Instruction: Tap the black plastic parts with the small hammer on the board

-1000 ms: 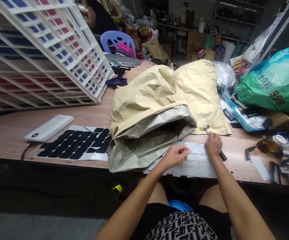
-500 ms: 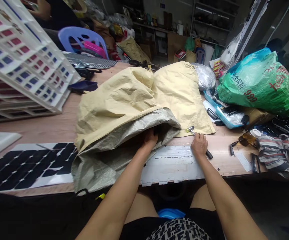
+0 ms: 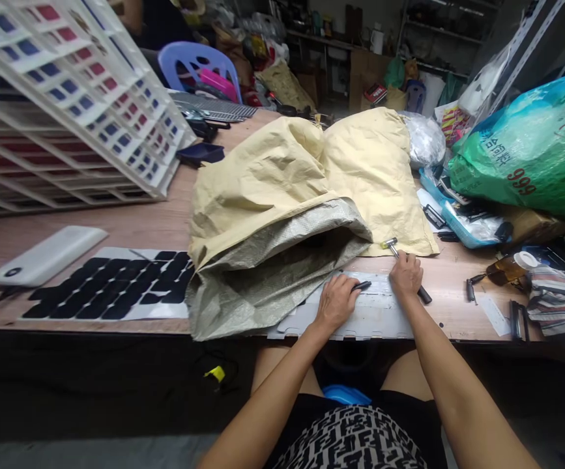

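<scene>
In the head view, my left hand [image 3: 337, 303] is closed on a small black cylindrical piece [image 3: 362, 285], which sticks out past the fingertips over a grey-white board [image 3: 375, 312]. My right hand [image 3: 406, 273] grips a small hammer [image 3: 425, 295] by its dark handle; the hammer's yellow-tipped metal head [image 3: 389, 243] points away from me. Just beyond my left hand lies a yellow woven sack [image 3: 262, 176], its grey-lined mouth [image 3: 282, 260] gaping toward me. What is inside the sack is too dark to make out.
A white plastic crate [image 3: 116, 130] leans at the left, behind a white flat device [image 3: 47, 254] and a sheet of black squares [image 3: 111, 286]. Right of the sack are a blue tray [image 3: 472, 228], a green plastic bag [image 3: 531, 150], a brown bottle [image 3: 507, 268] and striped cloth [image 3: 560, 303].
My left hand has come out of the sack's mouth, holding the black piece, and is now over the board. My right hand keeps the hammer. The whole view has shifted.
</scene>
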Demonstrator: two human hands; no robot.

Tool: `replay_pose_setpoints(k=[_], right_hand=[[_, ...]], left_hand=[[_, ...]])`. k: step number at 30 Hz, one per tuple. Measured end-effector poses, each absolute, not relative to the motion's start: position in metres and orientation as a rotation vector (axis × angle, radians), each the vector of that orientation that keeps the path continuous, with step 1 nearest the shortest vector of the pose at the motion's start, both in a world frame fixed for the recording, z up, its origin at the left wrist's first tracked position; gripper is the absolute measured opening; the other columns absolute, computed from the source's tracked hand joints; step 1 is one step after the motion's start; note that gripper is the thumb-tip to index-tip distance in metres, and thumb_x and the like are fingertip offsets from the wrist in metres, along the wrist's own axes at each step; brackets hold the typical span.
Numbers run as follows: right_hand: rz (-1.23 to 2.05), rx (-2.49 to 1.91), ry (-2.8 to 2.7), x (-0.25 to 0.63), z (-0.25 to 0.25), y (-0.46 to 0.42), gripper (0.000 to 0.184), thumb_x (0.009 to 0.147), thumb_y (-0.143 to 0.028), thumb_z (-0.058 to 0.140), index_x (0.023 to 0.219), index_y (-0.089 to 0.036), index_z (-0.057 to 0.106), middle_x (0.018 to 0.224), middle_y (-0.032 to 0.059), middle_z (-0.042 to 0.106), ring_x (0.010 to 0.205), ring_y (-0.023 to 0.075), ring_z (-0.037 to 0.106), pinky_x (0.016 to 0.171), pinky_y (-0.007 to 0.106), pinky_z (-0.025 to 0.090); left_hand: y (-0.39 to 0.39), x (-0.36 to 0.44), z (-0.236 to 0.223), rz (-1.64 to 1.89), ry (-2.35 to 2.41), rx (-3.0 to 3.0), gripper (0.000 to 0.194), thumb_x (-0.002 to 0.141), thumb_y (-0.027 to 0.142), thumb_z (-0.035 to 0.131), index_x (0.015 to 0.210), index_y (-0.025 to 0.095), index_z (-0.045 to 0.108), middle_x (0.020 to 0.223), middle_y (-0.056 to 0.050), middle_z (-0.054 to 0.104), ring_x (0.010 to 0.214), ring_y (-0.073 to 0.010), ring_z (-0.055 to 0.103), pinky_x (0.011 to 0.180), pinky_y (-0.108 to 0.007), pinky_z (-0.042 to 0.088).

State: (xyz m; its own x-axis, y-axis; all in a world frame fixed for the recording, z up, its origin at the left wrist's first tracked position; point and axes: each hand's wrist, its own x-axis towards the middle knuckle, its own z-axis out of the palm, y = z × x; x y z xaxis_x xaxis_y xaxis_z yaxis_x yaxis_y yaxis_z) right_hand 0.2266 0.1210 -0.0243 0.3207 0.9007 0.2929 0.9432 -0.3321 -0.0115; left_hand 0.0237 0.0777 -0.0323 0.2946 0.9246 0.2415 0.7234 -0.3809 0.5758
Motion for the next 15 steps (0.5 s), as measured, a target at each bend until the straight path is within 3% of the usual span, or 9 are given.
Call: replay_pose_setpoints(k=[9,15], right_hand=[[-0.134,-2.338,-1.658,0.23,-0.007,0.12,0.035,0.1,-0.026,0.043,0.128,-0.026,0.063,0.109,0.0091,0.06,0.1,0.0225,0.05,0.082,0.032,0.039],[0.141,-1.827,-1.658,0.217,0.01,0.064,0.038,0.097,-0.026,0.043,0.129,-0.02,0.063,0.111,0.0092,0.066,0.1,0.0206,0.059,0.088,0.033,0.047]], left_hand=[[0.095,0.019,-0.036,0.828,1.386,2.013,0.018,0.083,0.029,0.07,0.1,0.024,0.073,0.094,-0.002,0.067,0.094,-0.0209,0.058,0.089,-0.034,0.044],[0.097,0.02,-0.033,0.849,1.407,1.931,0.017,0.08,0.028,0.073,0.097,0.024,0.075,0.094,-0.002,0.068,0.095,-0.021,0.059,0.09,-0.035,0.044]])
